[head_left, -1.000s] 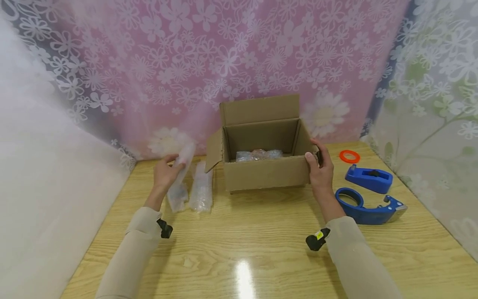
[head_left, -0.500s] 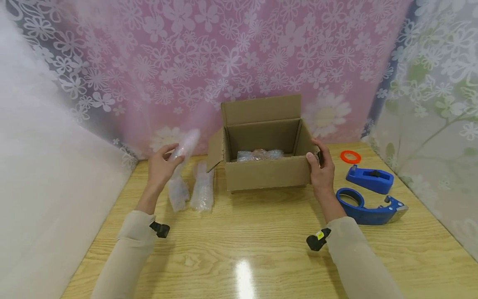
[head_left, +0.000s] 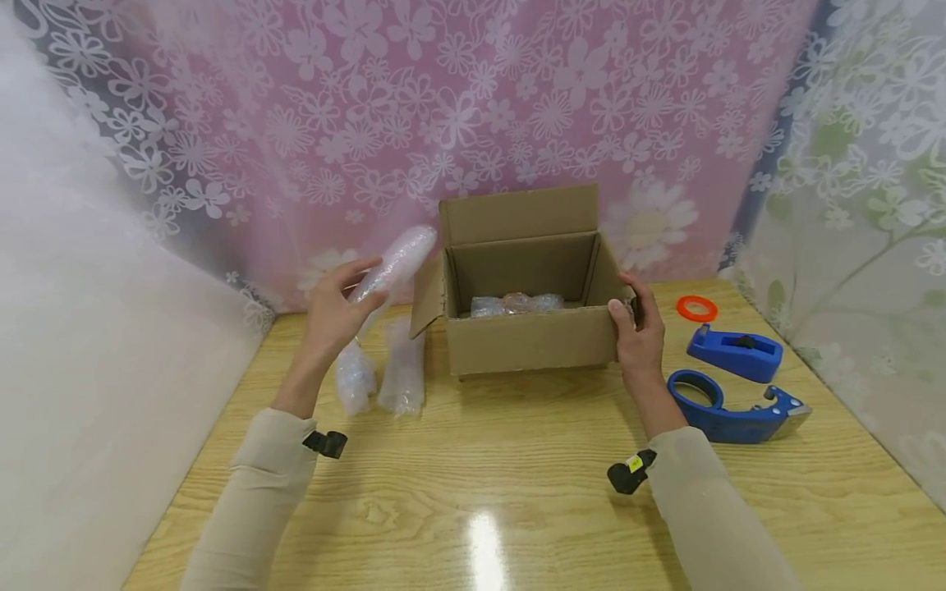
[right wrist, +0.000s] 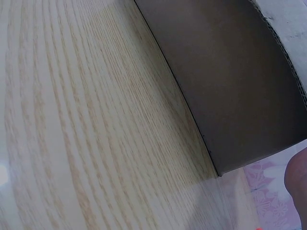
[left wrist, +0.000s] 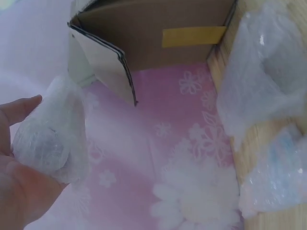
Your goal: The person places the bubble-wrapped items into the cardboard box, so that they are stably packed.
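**K:** Bubble-wrap status? Use the cardboard box (head_left: 528, 336) as reference.

**M:** Near side first: two wrapped bundles (head_left: 384, 379) lie on the wooden table (head_left: 517, 468) just left of the box, not yet packed. Left hand (head_left: 334, 316) grips a third one, the bubble-wrapped roll (head_left: 393, 261), in the air left of the box's open side flap. Right hand (head_left: 637, 336) is clamped on the box's front right corner, thumb on the front wall, fingers curled round the side.

**K:** Anything inside?

**M:** One wrapped item (head_left: 516, 304) on the box floor, towards the back wall. So my read: one in, one in hand, two left, flaps not closed.

**K:** Roll orientation?

**M:** Long axis tilted, low end in the palm, free end pointing up and right towards the box's rear flap. Left wrist view shows its near end only, thumb alongside.

**K:** Right of the box?

**M:** Blue tape dispenser (head_left: 739, 406) nearest, blue holder (head_left: 734, 351) behind it, orange ring (head_left: 695, 309) furthest back. All untouched.
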`<state>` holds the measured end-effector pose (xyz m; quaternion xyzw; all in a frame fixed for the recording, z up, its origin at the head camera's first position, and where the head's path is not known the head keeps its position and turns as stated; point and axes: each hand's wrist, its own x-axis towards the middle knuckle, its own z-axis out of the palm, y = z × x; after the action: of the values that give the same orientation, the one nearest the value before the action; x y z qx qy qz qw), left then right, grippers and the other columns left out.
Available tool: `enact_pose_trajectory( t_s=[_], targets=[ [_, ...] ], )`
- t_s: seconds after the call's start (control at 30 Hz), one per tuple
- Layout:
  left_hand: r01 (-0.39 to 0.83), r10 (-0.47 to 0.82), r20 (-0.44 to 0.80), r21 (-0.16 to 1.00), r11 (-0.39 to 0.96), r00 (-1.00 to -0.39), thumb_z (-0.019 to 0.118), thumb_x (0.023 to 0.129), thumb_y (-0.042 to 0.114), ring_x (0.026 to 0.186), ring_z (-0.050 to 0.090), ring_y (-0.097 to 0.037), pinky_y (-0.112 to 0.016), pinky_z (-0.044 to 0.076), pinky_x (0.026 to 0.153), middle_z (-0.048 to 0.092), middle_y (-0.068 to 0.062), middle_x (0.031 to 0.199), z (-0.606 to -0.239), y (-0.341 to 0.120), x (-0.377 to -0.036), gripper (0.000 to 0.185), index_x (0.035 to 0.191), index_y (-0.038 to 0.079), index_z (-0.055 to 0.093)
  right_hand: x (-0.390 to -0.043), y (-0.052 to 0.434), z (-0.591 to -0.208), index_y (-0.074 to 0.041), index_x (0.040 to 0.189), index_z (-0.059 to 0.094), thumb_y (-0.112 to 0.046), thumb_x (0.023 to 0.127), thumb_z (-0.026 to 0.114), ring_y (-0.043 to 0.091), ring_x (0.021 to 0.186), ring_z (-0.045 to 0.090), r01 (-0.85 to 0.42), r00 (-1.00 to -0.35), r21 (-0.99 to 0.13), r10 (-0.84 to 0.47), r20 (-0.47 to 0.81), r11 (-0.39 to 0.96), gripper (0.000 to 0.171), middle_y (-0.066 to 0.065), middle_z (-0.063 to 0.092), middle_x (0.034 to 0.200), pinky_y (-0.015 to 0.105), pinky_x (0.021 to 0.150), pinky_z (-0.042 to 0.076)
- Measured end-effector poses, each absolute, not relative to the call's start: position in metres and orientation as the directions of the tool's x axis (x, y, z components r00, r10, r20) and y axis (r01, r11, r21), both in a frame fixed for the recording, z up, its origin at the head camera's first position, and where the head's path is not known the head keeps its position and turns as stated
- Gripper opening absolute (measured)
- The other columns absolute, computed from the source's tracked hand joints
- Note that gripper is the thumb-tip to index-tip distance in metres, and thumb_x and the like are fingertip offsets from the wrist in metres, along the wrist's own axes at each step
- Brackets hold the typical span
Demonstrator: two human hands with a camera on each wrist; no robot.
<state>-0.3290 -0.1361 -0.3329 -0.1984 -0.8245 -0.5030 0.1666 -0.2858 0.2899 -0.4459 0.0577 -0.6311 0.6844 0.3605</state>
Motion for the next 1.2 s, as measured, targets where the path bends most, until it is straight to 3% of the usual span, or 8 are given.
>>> enact_pose_trajectory(
  t_s=[0.33,0.6,0.83,1.07,1.2],
  targets=[
    [0.590,0.270,0.525,0.736,0.333,-0.807,0.078,0.091,0.003,0.134,0.057,-0.028,-0.041,0.042,0.117,0.063,-0.008,0.144,-0.323,-0.095,-0.328,0.046,0.136,0.009,0.069,-0.287,0.291,-0.448,-0.008,0.146,0.059,-0.006,0.102,0.061,0.015,0.142,0.042,-0.574,-0.728,-0.817,0.424,0.538,0.051,0.044,0.008,0.049,0.158,0.024,0.115,0.034],
    [0.667,0.403,0.545,0.688,0.286,-0.735,0.078,0.091,0.000,0.136,0.056,-0.023,-0.044,0.042,0.117,0.063,-0.006,0.144,-0.319,-0.060,-0.331,0.045,0.134,0.010,0.070,-0.274,0.282,-0.432,0.000,0.146,0.055,-0.002,0.102,0.059,0.014,0.141,0.042,-0.574,-0.739,-0.819,0.418,0.528,0.019,0.044,0.022,0.040,0.160,0.021,0.111,0.036],
    [0.690,0.481,0.516,0.649,0.321,-0.709,0.079,0.091,0.003,0.137,0.055,-0.016,-0.042,0.042,0.116,0.064,0.002,0.143,-0.322,-0.036,-0.331,0.048,0.136,0.016,0.069,-0.265,0.277,-0.423,0.001,0.146,0.054,-0.002,0.102,0.058,0.013,0.138,0.044,-0.569,-0.742,-0.822,0.410,0.531,0.035,0.044,0.021,0.042,0.160,0.021,0.110,0.036],
    [0.731,0.519,0.523,0.565,0.383,-0.676,0.084,0.087,0.004,0.128,0.062,-0.019,-0.037,0.049,0.108,0.069,0.002,0.137,-0.321,-0.015,-0.333,0.051,0.135,0.017,0.071,-0.267,0.277,-0.424,0.001,0.147,0.054,-0.002,0.102,0.058,0.013,0.140,0.043,-0.576,-0.738,-0.816,0.405,0.540,0.039,0.045,0.020,0.042,0.160,0.022,0.111,0.036],
    [0.707,0.548,0.464,0.572,0.415,-0.696,0.083,0.089,0.007,0.130,0.061,-0.020,-0.040,0.052,0.104,0.066,0.003,0.141,-0.323,-0.008,-0.331,0.054,0.138,0.021,0.068,-0.266,0.276,-0.424,0.001,0.146,0.054,-0.002,0.102,0.058,0.013,0.136,0.044,-0.573,-0.737,-0.818,0.408,0.538,0.044,0.045,0.022,0.043,0.159,0.021,0.108,0.036]
  ],
)
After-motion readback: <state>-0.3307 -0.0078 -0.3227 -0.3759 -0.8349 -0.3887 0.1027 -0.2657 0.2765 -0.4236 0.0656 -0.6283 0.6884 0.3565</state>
